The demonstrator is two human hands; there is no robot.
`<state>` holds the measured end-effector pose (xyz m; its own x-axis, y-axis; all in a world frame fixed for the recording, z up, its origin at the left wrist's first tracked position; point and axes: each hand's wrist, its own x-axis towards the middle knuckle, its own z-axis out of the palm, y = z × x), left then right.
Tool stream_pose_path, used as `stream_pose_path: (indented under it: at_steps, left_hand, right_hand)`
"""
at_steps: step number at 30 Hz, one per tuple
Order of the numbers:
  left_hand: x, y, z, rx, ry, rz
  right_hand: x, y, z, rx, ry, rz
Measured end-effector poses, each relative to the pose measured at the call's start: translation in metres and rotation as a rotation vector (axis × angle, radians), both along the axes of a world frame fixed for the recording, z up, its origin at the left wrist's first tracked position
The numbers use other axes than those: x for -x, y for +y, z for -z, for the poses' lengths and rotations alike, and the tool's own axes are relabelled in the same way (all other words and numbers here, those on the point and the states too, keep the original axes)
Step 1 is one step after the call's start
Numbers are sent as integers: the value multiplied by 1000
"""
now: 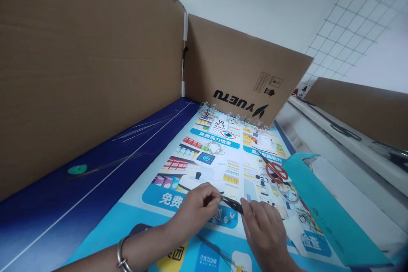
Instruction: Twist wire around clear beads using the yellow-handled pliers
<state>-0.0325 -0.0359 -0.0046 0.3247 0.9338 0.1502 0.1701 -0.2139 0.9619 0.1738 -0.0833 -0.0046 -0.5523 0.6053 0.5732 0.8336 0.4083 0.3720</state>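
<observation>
My right hand (266, 231) is wrapped round black needle-nose pliers (234, 205), whose jaws point left. At the tips of those jaws, my left hand (204, 200) is closed in a pinch. Whatever lies between its fingers is too small to make out. Below the two hands, a few thin dark wires (216, 250) lie on the printed sheet (188, 216). Scissors with red handles (276, 172) rest beyond my right hand, beside what looks like a roll of clear tape (288, 191).
Brown cardboard panels (95, 63) wall off the left and far sides. Small wire shapes (251, 122) line the far panel's foot, and a loose clump (215, 148) lies nearer. A teal folder-like piece (334, 212) borders the right. A green blob (77, 169) lies left.
</observation>
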Motion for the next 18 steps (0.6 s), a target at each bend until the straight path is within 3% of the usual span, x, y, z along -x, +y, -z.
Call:
stream_pose_path:
  at_steps: [6, 18]
  left_hand:
    - [-1, 2, 5, 124, -124, 45]
    - [-3, 0, 9, 168, -147, 15]
  right_hand:
    - [-4, 1, 2, 32, -65, 6]
    - [-2, 1, 1, 52, -17, -9]
